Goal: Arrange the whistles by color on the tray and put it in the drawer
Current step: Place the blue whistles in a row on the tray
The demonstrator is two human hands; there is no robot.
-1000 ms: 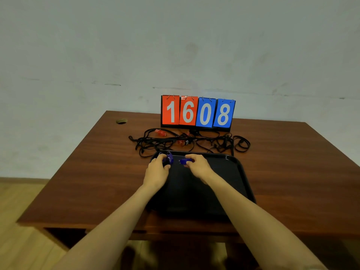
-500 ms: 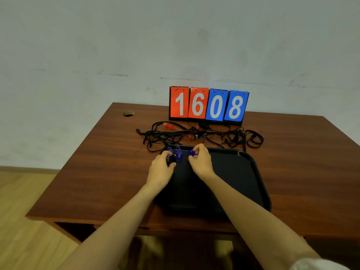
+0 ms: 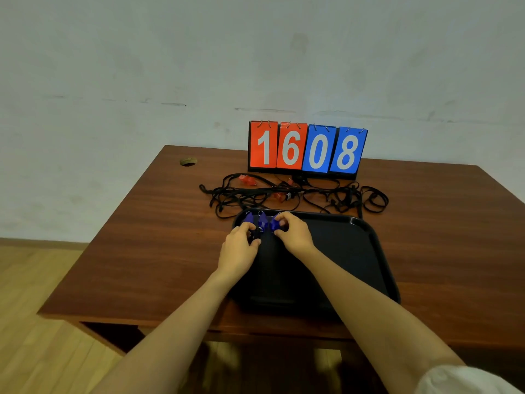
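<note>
A black tray (image 3: 366, 248) lies on the brown desk (image 3: 159, 237). Three blue whistles sit side by side in its far left corner: the left whistle (image 3: 248, 218), the middle whistle (image 3: 262, 220) and the right whistle (image 3: 274, 223). My left hand (image 3: 240, 245) pinches at the left whistle, and something small and dark sits under its fingertips. My right hand (image 3: 295, 233) grips the right blue whistle. Behind the tray, red whistles (image 3: 247, 180) (image 3: 279, 195) lie in a tangle of black lanyards (image 3: 326, 194).
A flip scoreboard (image 3: 306, 150) reading 1608 stands at the desk's back edge by the wall. A cable hole (image 3: 188, 161) is at the far left corner. An open space shows under the desk's front left edge (image 3: 110, 334). Wooden floor lies to the left.
My hands have drawn together at the tray's far left corner. The blue whistles now stand in a close row of three. The camera has shifted a little.
</note>
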